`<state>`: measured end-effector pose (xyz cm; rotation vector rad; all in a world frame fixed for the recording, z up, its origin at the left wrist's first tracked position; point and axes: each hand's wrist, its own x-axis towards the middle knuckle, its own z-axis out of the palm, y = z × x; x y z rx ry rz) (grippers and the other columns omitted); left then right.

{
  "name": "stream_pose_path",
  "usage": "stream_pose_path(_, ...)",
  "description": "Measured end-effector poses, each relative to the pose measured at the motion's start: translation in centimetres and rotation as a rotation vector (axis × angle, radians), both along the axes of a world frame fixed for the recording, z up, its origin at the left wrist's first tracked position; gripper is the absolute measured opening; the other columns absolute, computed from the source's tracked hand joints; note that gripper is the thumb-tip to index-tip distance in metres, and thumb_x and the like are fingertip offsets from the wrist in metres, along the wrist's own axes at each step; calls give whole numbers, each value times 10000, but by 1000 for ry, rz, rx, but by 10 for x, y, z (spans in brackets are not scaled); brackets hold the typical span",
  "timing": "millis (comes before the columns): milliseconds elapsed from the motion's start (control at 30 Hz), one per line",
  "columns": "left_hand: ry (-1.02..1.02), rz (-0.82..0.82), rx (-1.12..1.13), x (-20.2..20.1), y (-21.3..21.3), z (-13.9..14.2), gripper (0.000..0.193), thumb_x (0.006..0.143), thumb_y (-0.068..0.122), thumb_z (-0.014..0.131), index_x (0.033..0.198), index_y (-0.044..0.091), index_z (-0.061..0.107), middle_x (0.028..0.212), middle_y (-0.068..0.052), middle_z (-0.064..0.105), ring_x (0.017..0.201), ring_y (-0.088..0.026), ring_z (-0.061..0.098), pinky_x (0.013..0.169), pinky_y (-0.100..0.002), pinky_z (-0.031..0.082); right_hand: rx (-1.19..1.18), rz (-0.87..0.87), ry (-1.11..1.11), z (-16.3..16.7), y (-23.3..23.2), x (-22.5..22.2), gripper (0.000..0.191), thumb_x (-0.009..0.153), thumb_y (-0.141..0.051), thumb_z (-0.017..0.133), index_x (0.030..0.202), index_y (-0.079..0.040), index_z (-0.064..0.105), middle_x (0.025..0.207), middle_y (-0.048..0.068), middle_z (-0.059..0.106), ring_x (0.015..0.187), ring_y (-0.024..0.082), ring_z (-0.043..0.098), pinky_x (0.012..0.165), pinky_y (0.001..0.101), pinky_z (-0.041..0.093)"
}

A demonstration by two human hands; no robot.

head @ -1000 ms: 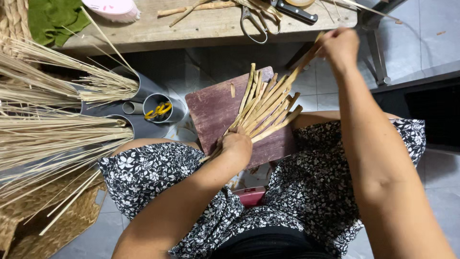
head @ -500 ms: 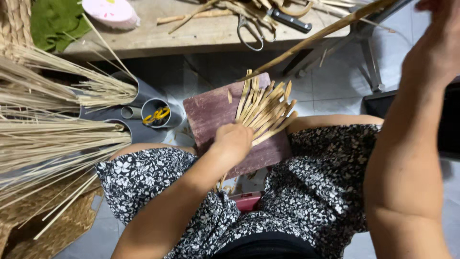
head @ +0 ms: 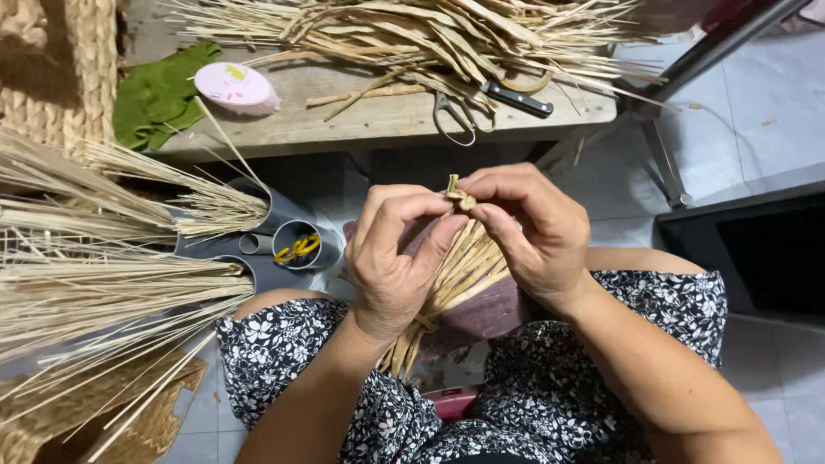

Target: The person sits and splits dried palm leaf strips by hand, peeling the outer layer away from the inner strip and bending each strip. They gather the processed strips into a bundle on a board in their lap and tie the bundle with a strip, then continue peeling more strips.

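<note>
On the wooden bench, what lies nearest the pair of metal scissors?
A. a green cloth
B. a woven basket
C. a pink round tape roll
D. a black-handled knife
D: the black-handled knife lies just right of the metal scissors, while the pink tape roll and green cloth sit far left.

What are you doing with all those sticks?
A person sits with a bundle of flat straw strips on their lap. The left hand and right hand pinch a small knot at the top end of the strips, both in a tight grip. Scissors, a knife and more loose straw lie on the wooden table ahead.
</note>
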<state>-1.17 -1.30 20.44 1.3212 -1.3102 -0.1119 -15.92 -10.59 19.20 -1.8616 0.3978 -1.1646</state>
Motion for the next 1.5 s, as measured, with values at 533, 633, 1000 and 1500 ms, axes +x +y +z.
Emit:
stream_pose_path(533, 25, 20, 46, -3, 3, -4, 160, 942, 46, 799, 1041, 69, 675, 1037, -47, 661, 890, -137, 714, 766, -267, 618, -212, -185, 138, 6, 7, 5, 117, 946, 43, 735, 1032, 19, 660, 997, 120, 700, 895, 175, 693, 793, 279, 568)
stream_pose_path(633, -9, 36, 22, -4, 0, -6, 166, 946, 71, 791, 1045, 69, 658, 1043, -49, 653, 897, -156, 705, 733, -253, 611, -59, -165, 109, -1, 12, 8, 88, 975, 26, 711, 1033, 25, 644, 1002, 98, 676, 871, 118, 666, 770, 242, 569)
stream_pose_path(1000, 56, -52, -61, -6, 4, -8, 173, 1002, 97, 771, 1099, 63, 632, 1095, -60, 645, 945, -165, 700, 813, -259, 610, 519, 39, -120, -14, 10, 10, 62, 1053, 16, 624, 1112, 35, 623, 1044, 74, 671, 899, 79, 648, 824, 222, 575)
stream_pose_path(1500, 88, 41, 32, -1, 3, -6, 162, 963, 31, 761, 1078, 60, 650, 1047, -42, 659, 895, -120, 719, 769, -241, 617, 229, -6, -10, -4, 13, 14, 102, 1025, 46, 665, 1126, 39, 650, 1125, 50, 645, 945, 86, 647, 816, 220, 574)
